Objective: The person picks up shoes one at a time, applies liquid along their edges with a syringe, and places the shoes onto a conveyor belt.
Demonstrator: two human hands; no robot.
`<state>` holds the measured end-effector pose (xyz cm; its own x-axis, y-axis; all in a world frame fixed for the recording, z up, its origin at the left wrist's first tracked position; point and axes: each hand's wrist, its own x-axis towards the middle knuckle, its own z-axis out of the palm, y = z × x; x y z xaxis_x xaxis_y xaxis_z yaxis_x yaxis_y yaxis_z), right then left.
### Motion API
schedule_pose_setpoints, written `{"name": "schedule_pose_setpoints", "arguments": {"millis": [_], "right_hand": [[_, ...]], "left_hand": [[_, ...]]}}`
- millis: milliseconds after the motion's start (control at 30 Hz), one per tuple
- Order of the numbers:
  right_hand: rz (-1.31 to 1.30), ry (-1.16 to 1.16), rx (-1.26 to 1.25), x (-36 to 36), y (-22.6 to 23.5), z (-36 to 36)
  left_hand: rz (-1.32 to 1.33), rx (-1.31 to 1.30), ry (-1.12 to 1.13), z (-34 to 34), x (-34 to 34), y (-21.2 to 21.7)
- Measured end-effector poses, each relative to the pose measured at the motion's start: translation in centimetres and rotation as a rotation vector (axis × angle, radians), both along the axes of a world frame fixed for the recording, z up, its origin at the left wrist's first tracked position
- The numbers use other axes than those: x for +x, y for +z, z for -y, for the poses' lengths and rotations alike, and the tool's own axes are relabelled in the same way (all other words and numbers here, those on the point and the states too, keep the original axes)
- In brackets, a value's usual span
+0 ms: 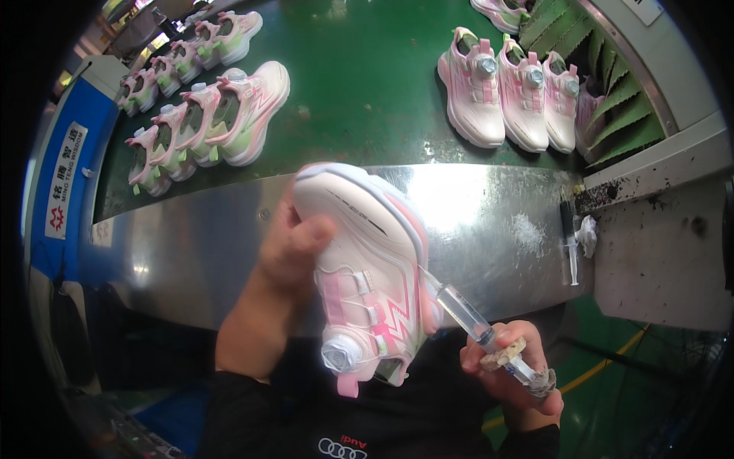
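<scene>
Sneaker, pink and white with a dial closure, held in the air over the steel tabletop, toe pointing away, sole edge up. Left hand: fingers clenched round its side. Right hand: fingers grasping a syringe, needle tip touching the shoe's side by the sole. Second syringe lies on the tabletop. Finished pairs sit on the green belt beyond.
</scene>
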<state>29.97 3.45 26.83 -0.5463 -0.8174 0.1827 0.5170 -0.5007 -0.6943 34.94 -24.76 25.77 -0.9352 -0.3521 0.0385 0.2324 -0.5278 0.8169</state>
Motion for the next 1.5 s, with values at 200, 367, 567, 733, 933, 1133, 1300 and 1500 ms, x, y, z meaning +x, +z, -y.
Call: {"name": "schedule_pose_setpoints", "arguments": {"millis": [200,367,567,733,933,1133,1300,1500], "right_hand": [[-0.027,0.011,0.032,0.4,-0.9,-0.7],[-0.126,0.052,0.043,0.9,-1.5,-1.4],[-0.143,0.037,0.058,1.7,-1.7,-2.6],[-0.16,0.022,0.078,2.1,-1.9,-3.4],[-0.162,0.004,0.085,2.4,-2.6,-4.2],[-0.162,-0.008,0.083,2.7,-3.2,-4.2],[-0.153,-0.005,0.078,2.8,-3.9,-4.4],[-0.145,-0.003,0.085,2.8,-4.8,-4.6]], "left_hand": [[-0.041,0.094,-0.11,0.3,-1.0,0.0],[0.04,0.14,-0.035,0.8,-0.9,-0.9],[0.021,0.193,-0.098,0.9,-1.3,-0.9],[0.022,0.262,-0.141,1.1,-1.3,-1.2],[0.099,0.437,-0.199,1.1,-1.5,-1.4],[0.13,0.504,-0.181,1.3,-1.7,-1.7],[0.154,0.525,-0.229,1.4,-1.7,-1.8],[0.27,0.473,-0.166,0.3,-1.3,-0.3]]}}
